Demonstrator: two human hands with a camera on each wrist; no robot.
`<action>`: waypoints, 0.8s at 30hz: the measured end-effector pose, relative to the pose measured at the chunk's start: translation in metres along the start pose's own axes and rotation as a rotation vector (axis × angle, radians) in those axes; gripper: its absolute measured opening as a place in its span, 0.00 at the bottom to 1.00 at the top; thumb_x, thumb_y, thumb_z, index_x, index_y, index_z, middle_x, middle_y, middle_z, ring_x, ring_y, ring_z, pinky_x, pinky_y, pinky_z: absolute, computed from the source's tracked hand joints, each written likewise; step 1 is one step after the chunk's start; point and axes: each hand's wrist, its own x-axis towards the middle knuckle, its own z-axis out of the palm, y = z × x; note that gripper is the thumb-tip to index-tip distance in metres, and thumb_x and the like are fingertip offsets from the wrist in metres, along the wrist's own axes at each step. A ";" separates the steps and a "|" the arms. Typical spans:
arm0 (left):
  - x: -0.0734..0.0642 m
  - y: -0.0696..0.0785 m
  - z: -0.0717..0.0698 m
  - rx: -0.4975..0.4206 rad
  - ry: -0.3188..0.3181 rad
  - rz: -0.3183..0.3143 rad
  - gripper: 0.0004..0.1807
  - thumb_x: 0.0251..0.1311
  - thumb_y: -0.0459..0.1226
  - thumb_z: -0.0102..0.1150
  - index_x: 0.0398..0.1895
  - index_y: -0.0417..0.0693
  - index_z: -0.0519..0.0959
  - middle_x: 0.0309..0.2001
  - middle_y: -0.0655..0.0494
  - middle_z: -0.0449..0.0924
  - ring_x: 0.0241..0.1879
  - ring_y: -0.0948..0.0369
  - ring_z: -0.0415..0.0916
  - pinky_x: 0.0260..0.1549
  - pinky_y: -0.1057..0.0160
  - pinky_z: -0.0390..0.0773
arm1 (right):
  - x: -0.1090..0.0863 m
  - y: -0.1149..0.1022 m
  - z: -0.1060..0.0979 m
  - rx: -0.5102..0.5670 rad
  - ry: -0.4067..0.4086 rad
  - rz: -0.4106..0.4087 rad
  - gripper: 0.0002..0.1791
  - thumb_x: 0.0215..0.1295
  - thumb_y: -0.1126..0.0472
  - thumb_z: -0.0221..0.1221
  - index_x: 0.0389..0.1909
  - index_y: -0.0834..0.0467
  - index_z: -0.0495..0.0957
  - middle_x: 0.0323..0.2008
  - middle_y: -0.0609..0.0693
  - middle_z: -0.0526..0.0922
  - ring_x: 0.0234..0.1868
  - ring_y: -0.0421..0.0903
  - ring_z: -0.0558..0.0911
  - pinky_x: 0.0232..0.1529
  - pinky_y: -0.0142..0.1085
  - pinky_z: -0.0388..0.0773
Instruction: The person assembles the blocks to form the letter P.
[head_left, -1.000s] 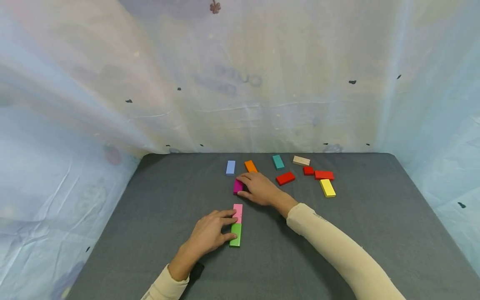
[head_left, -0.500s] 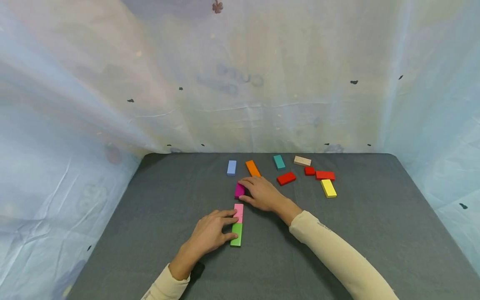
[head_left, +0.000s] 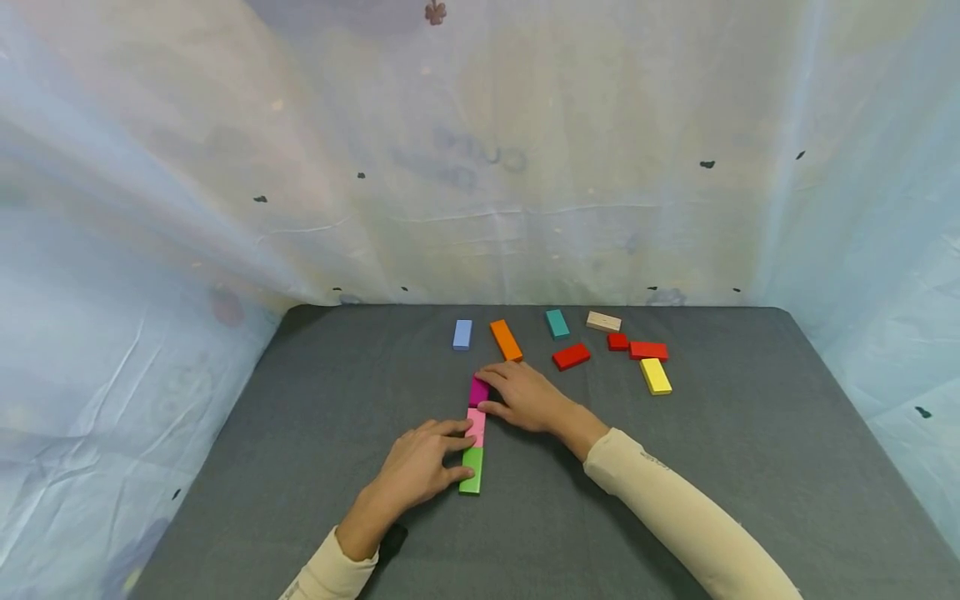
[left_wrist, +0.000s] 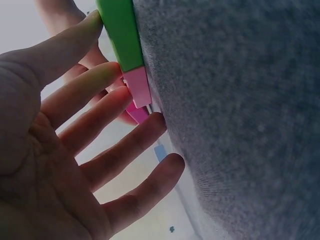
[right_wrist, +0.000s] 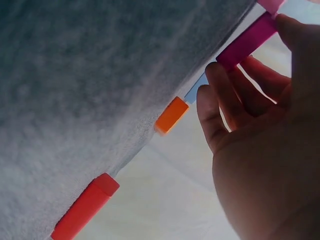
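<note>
A green block, a pink block and a magenta block lie end to end in a line on the dark grey cloth. My left hand rests with extended fingers on the line, the thumb at the green block and two fingertips on the pink one. In the left wrist view the ring and little fingers reach past the pink block. My right hand pinches the magenta block lengthwise, thumb at its near end beside the pink block, fingers at its far end.
Beyond the hands lie a light blue block, an orange block, a teal block and a plain wood block. Several red blocks and a yellow block lie right of them. A pale sheet hangs behind the table.
My right hand has drawn the magenta block toward me, closing its gap to the pink block. The orange block shows more fully now. My left hand stays in place.
</note>
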 end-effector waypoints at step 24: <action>0.013 0.004 -0.004 0.016 0.023 0.001 0.20 0.45 0.50 0.77 0.43 0.56 0.86 0.59 0.60 0.80 0.57 0.55 0.76 0.53 0.45 0.78 | -0.001 0.002 0.001 0.020 -0.027 -0.031 0.28 0.75 0.47 0.51 0.71 0.53 0.68 0.68 0.49 0.73 0.67 0.47 0.73 0.70 0.47 0.68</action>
